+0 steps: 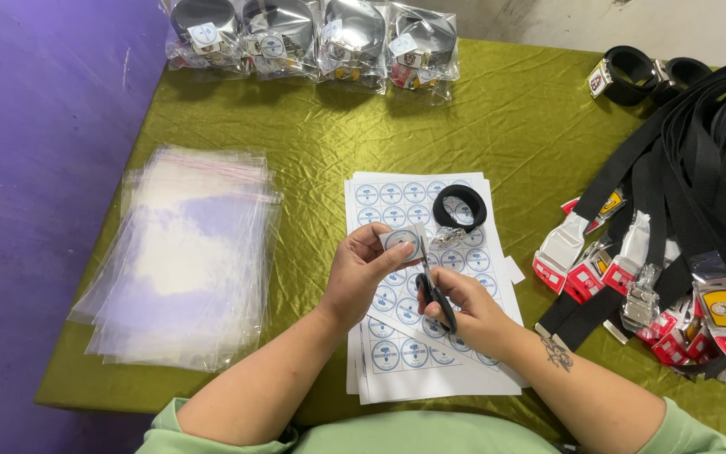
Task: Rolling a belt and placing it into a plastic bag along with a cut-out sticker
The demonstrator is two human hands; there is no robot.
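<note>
Head view: near the front edge of the tabletop (497, 109), over a stack of sticker sheets (405, 353), our left hand (361, 273) pinches a small sticker piece (402, 239) while our right hand (468, 307) grips black-handled scissors (432, 282) cutting it. A coiled black belt (459, 207) rests on the sheets; clear bags (182, 252) lie toward the left edge, belts with red buckles (674, 252) toward the right.

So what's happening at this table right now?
A person is cutting stickers. The left hand pinches a small cut-out round sticker, while the right hand works black-handled scissors against it, above a stack of sticker sheets on the green tablecloth. A rolled black belt lies on the sheets. Clear plastic bags sit to the left, loose belts with buckles to the right, and bagged belts along the far edge.
</note>
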